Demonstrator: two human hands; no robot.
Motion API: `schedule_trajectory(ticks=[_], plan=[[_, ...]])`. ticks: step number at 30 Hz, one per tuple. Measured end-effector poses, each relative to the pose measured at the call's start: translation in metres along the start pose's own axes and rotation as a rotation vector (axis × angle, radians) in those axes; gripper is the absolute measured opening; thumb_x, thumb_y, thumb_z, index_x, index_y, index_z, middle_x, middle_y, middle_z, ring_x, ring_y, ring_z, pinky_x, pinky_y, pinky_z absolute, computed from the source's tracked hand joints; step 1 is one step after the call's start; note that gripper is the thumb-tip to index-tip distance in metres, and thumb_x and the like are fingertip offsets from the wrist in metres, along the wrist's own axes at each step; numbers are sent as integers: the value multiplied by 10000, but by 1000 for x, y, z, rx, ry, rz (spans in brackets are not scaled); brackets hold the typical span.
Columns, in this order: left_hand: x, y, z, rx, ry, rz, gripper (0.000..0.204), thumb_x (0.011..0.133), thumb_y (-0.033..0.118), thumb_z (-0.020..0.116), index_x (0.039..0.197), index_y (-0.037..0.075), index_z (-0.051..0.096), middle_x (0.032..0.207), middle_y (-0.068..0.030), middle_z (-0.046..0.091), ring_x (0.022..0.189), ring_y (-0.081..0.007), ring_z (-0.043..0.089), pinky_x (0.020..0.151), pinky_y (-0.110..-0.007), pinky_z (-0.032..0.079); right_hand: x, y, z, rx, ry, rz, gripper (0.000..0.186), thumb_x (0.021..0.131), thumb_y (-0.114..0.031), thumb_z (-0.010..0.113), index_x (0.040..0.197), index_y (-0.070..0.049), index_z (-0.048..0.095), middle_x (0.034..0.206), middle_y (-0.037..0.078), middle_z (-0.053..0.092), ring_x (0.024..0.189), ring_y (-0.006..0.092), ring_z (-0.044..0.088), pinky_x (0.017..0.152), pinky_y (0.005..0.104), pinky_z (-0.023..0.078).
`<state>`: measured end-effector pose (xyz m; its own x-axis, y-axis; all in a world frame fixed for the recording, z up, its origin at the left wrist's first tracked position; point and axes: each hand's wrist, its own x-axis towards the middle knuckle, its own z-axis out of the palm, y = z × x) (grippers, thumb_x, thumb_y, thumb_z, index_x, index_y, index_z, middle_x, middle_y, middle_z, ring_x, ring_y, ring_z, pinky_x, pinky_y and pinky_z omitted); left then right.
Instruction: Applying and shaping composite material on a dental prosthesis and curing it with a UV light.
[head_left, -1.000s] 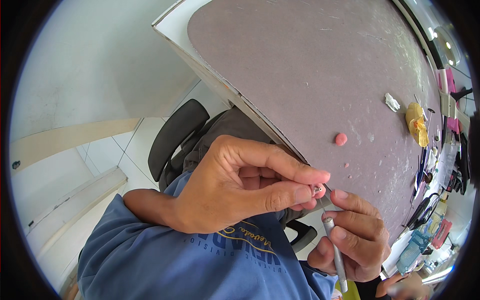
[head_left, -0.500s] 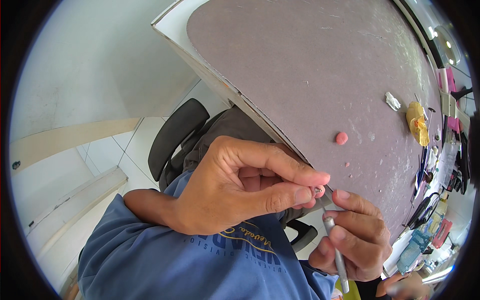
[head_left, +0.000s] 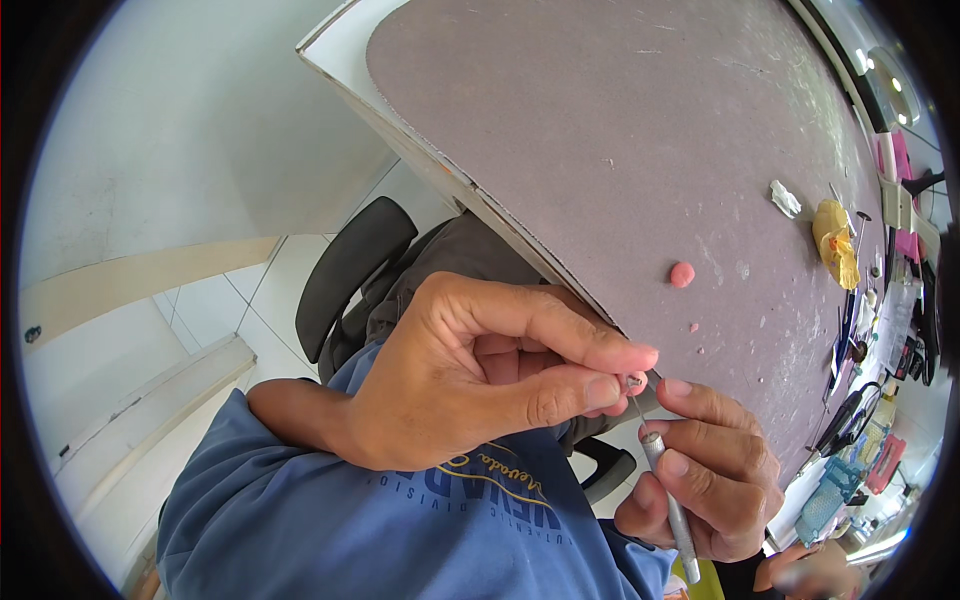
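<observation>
My left hand (head_left: 470, 370) is closed, thumb and fingers pinching a tiny metal piece (head_left: 633, 382) with pink showing around it near the table's front edge. My right hand (head_left: 720, 470) grips a slim silver metal-handled tool (head_left: 672, 505), whose thin needle tip rises to the piece in my left fingertips; whether it touches cannot be made out. On the mauve work surface (head_left: 560, 130), just beyond my hands, lies a round pink lump (head_left: 682, 274), with small pink crumbs below it.
A crumpled white scrap (head_left: 785, 199) and yellow crumpled material (head_left: 835, 242) lie to the right, near assorted tools (head_left: 850, 350) and blue mesh baskets (head_left: 830, 495). A black chair (head_left: 350, 260) is under me. Another person (head_left: 790, 568) shows at lower right.
My right hand and the tool have shifted very slightly left. My left hand's pinch looks much the same.
</observation>
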<state>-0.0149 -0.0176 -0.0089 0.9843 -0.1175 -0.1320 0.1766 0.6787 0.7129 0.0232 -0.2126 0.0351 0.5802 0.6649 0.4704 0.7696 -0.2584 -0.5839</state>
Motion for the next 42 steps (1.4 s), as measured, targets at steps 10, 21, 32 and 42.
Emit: schedule_trajectory(ticks=[10, 21, 32, 42], plan=[[1, 1, 2, -2, 18, -30, 148, 860, -37, 631, 1003, -37, 666, 923, -204, 679, 839, -214, 683, 749, -311, 577, -1, -2, -4, 57, -76, 29, 195, 832, -98, 668, 973, -5, 571, 761, 125, 614, 806, 277, 689, 801, 414, 577], [3, 4, 3, -39, 25, -90, 151, 870, -7, 635, 1012, -45, 666, 927, -211, 685, 830, -194, 687, 726, -280, 584, 2, -8, 1, -90, -42, 34, 179, 836, -115, 682, 956, -36, 575, 796, 120, 614, 839, 295, 681, 758, 376, 581], [3, 6, 1, -71, 22, -125, 159, 866, -6, 641, 1016, -55, 661, 926, -205, 688, 832, -199, 693, 737, -283, 592, -1, -9, 2, -95, -23, 64, 201, 835, -141, 702, 977, -81, 573, 838, 114, 592, 881, 307, 661, 713, 357, 583], [3, 3, 3, -41, 34, -103, 138, 854, -40, 635, 989, -61, 649, 925, -203, 686, 850, -222, 698, 731, -292, 598, -6, 0, 1, 24, 19, 12, 233, 836, -122, 689, 1009, -22, 568, 822, 122, 591, 863, 274, 656, 791, 405, 570]])
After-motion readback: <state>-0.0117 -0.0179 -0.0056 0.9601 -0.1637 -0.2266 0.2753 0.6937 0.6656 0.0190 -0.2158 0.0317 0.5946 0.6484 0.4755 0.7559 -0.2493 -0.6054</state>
